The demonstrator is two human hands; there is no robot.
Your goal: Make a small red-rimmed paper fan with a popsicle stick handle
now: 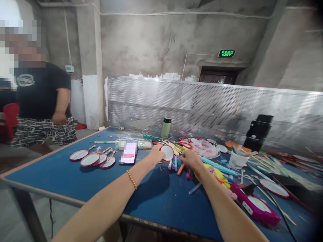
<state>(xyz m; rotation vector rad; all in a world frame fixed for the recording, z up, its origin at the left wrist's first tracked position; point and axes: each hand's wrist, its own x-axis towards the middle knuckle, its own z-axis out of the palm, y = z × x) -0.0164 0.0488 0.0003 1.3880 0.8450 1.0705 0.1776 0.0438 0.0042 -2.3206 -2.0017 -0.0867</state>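
My left hand (156,155) is closed on a white round disc with a red rim (167,153), held by its left edge above the table. Just to the right, my right hand (191,159) reaches into a heap of small coloured pieces, its fingers pinched together. What lies between those fingertips is hidden. Close below them are an orange stick (181,169) and a blue stick (176,163). Scissors with yellow handles (179,148) lie behind the hands. Several more red-rimmed discs with short handles (90,159) overlap on the left of the blue table (58,179).
A lit phone (128,153) lies left of my hands. Behind stand a green bottle (166,128) and a perforated metal screen (151,97). To the right are a white cup of tools (237,159), a purple device (259,205) and a cable. A person (42,97) is at the left.
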